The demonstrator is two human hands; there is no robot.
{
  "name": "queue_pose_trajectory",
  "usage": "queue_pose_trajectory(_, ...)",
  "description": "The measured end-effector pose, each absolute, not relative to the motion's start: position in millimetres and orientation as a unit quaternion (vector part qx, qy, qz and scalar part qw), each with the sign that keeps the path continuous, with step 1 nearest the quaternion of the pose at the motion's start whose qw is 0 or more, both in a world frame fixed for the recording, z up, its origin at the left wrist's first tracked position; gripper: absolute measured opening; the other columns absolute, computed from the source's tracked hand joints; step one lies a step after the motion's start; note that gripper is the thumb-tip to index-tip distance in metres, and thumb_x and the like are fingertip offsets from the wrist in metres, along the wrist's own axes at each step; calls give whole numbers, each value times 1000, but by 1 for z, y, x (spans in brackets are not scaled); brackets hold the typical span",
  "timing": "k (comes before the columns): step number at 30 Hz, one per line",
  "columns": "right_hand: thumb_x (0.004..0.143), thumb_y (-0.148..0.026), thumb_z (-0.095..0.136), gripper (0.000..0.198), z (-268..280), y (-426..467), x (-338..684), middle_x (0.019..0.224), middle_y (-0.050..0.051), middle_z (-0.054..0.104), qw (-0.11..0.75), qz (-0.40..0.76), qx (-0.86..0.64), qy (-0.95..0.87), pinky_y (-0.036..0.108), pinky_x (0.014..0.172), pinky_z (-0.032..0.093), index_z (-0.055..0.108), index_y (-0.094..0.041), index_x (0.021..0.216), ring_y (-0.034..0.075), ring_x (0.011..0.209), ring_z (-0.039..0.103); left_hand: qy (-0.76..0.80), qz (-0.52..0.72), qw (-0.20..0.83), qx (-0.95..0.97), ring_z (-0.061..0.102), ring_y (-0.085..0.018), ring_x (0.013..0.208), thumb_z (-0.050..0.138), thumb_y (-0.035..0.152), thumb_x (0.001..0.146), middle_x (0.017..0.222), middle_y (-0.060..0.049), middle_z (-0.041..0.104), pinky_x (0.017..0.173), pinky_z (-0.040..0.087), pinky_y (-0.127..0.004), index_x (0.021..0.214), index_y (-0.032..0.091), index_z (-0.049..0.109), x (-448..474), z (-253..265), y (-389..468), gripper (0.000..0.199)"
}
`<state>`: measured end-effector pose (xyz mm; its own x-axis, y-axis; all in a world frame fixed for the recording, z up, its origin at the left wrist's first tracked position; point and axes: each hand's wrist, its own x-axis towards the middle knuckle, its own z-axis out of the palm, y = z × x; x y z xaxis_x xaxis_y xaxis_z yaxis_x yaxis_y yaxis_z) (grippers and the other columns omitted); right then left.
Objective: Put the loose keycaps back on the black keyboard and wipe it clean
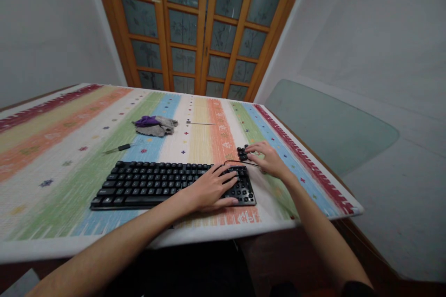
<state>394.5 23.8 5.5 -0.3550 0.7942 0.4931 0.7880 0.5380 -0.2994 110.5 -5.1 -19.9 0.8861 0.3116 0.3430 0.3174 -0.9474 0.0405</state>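
A black keyboard lies near the front edge of the table. My left hand rests across its right end, fingers spread over the number pad and thumb by the front edge. In that area, several key positions show without caps. Beyond the keyboard's right end, a small cluster of loose black keycaps sits on the cloth. My right hand reaches to the cluster, its fingertips at the right side of the caps, extended and slightly apart. No cap can be made out between them.
A grey and purple cloth lies crumpled behind the keyboard. Left of it is a thin tool with a black handle. A slender rod lies further back. The keyboard cable curves behind its right end. A striped tablecloth covers the table.
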Motion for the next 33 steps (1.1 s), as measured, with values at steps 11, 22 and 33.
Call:
queue_pose_trajectory(11, 83, -19, 61, 19, -10, 94, 422, 92, 6, 80, 187, -1, -607, -772, 37, 92, 48, 80, -20, 82, 25, 91, 68, -170, -172, -15, -970, 33, -32, 149, 39, 60, 104, 153, -9, 51, 123, 22, -51, 148, 17, 49, 108, -32, -3, 63)
queue_pose_trajectory(22, 83, -15, 63, 19, -14, 105, 422, 87, 7, 79, 172, 24, -623, -762, 36, 89, 48, 81, -18, 85, 25, 88, 69, -179, -162, -22, -970, 32, -33, 149, 38, 60, 104, 153, -9, 51, 122, 22, -51, 147, 16, 50, 109, -29, -5, 62)
queue_pose_trajectory(33, 80, -16, 64, 12, -3, 90, 413, 90, 6, 77, 251, 24, -593, -765, 38, 86, 49, 75, -19, 84, 24, 86, 65, -178, -174, -26, -968, 35, -30, 147, 40, 56, 104, 149, -9, 55, 122, 24, -48, 142, 17, 54, 111, -24, -4, 57)
